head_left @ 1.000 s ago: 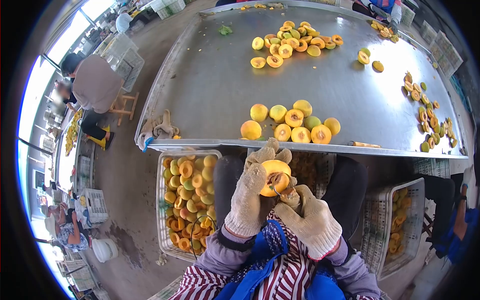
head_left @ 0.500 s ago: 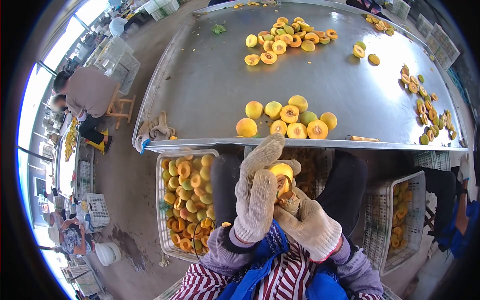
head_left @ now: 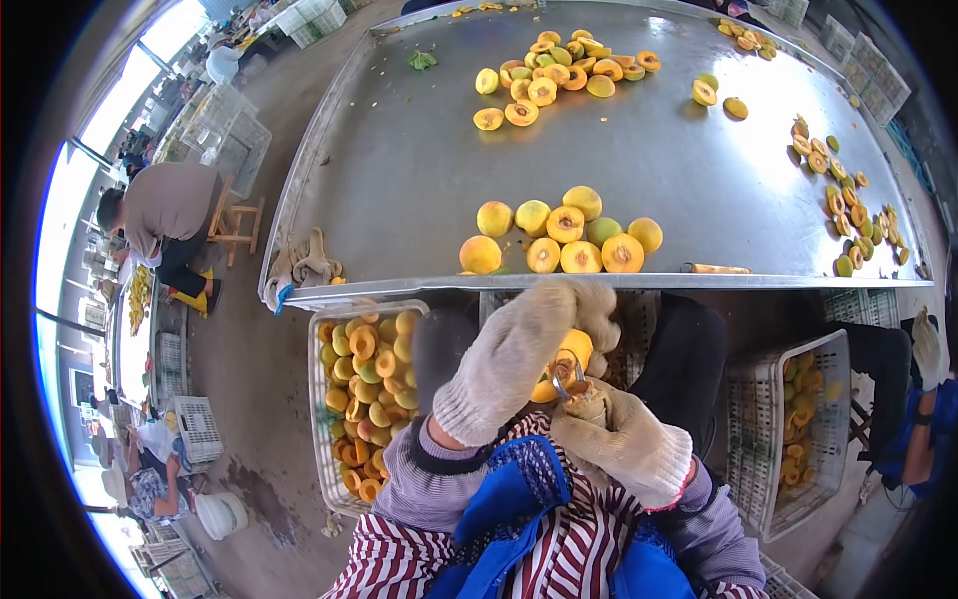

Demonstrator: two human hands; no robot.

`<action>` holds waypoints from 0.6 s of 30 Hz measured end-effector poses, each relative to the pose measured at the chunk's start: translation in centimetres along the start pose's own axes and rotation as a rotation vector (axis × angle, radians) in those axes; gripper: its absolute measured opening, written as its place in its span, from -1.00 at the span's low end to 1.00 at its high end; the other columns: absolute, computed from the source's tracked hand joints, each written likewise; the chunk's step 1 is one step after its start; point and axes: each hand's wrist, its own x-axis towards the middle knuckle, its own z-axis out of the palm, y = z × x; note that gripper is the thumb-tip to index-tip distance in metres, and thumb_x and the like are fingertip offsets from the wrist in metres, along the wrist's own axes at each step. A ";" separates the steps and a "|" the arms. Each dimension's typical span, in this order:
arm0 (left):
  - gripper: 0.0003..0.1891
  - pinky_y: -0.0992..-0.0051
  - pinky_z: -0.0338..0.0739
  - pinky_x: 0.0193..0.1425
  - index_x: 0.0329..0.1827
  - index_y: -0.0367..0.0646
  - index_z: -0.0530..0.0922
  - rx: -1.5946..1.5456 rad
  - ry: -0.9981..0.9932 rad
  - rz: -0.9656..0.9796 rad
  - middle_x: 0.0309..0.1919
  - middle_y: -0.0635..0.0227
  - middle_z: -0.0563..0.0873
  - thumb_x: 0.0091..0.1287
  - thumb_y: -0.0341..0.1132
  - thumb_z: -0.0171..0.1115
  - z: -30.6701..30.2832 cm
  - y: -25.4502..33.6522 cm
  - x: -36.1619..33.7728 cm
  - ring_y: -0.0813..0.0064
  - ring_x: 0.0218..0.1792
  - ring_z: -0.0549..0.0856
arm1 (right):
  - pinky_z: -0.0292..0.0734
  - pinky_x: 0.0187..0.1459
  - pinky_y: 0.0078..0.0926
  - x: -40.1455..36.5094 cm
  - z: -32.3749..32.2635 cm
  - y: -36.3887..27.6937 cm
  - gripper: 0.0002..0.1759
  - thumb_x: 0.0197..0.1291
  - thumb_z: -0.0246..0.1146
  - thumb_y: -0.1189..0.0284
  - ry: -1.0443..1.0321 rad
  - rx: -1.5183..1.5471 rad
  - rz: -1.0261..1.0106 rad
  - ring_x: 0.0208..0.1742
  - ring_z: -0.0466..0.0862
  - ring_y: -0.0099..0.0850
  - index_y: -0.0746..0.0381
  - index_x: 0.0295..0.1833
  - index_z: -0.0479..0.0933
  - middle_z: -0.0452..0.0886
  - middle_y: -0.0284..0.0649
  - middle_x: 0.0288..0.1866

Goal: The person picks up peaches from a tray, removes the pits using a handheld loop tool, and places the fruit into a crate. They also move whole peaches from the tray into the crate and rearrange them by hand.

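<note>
A halved yellow peach [head_left: 576,347] is gripped in my gloved left hand [head_left: 514,351], its cut face and brown pit cavity showing. The fingers of that hand curl around its far side. My gloved right hand [head_left: 631,441] is closed around a pitting knife [head_left: 569,383] whose curved metal blade sits at the peach's pit; its handle is mostly hidden in the glove. Both hands are over my lap, just below the table's front edge. Several peach halves [head_left: 581,257] lie cut side outward near that edge.
A metal table [head_left: 419,180] carries more peach halves [head_left: 559,75] and a wooden-handled tool [head_left: 717,268]. Spare gloves [head_left: 307,262] rest at its left corner. A crate [head_left: 321,439] of peach halves stands at my left, another crate [head_left: 748,449] at my right, beside a co-worker's gloved hand [head_left: 926,349].
My left hand has turned over the peach, its fingers now curled instead of raised. The knife's metal blade now shows against the pit. The view has shifted slightly.
</note>
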 end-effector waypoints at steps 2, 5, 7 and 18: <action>-0.46 0.39 0.60 0.24 0.38 -0.31 0.42 -0.256 0.111 0.375 0.15 0.11 0.65 0.64 0.00 0.01 1.9 -1.2 -0.7 0.29 0.08 0.72 | 0.36 -0.51 -0.64 -0.5 -0.3 -0.9 -0.70 0.40 0.32 0.25 0.014 0.007 0.005 -0.55 0.45 -0.72 0.26 -0.02 0.50 0.50 -0.46 -0.52; -0.46 0.33 0.57 0.30 0.43 -0.25 0.36 -0.142 0.349 0.566 0.25 0.09 0.60 0.63 0.01 -0.02 4.0 -4.8 -0.7 0.25 0.13 0.70 | 0.35 -0.53 -0.66 -0.3 -0.5 -0.7 -0.69 0.41 0.32 0.25 0.000 0.035 -0.038 -0.58 0.44 -0.70 0.27 -0.01 0.49 0.49 -0.46 -0.53; -0.47 0.34 0.59 0.27 0.40 -0.26 0.40 -0.071 0.410 0.667 0.23 0.10 0.60 0.64 0.01 -0.03 3.7 -6.1 -0.4 0.27 0.11 0.71 | 0.34 -0.59 -0.68 0.3 -0.3 0.8 -0.69 0.42 0.31 0.24 -0.048 0.142 0.003 -0.63 0.43 -0.69 0.27 -0.05 0.48 0.48 -0.44 -0.55; -0.52 0.48 0.60 0.02 0.05 -0.32 0.65 0.188 0.061 0.247 -0.13 0.29 0.74 0.65 -0.01 -0.01 1.4 -1.2 0.0 0.50 -0.14 0.68 | 0.31 -0.66 -0.68 -0.1 -1.5 1.6 -0.69 0.45 0.27 0.21 -0.248 0.273 0.038 -0.68 0.41 -0.66 0.20 -0.25 0.44 0.49 -0.41 -0.57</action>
